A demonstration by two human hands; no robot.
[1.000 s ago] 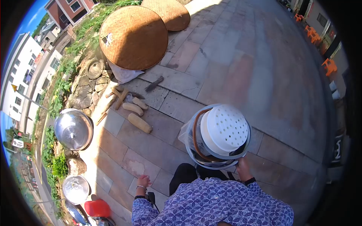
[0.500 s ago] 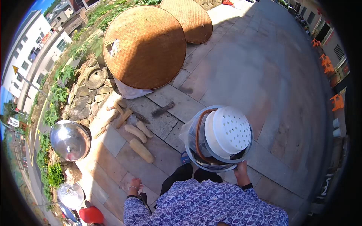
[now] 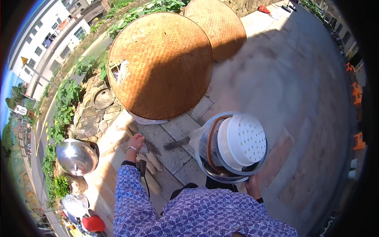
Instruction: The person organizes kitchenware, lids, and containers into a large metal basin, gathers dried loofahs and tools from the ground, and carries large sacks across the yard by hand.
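My right hand grips the rim of a metal basin carried in front of my body. Inside it are a white perforated colander, a brown ring and clear plastic. My left hand is stretched forward over several pale loofah gourds that lie on the stone paving; its fingers look loosely curled with nothing in them. A small brush lies on the paving between the gourds and the basin.
Two big round woven bamboo trays lean against a stone wall ahead. Metal lids rest on the wall at left, with a red object below. Stone paving stretches to the right, with orange chairs at its far edge.
I have stepped closer to the woven trays and gourds. My left arm has swung up and forward from my side to above the gourds. My right hand still holds the basin.
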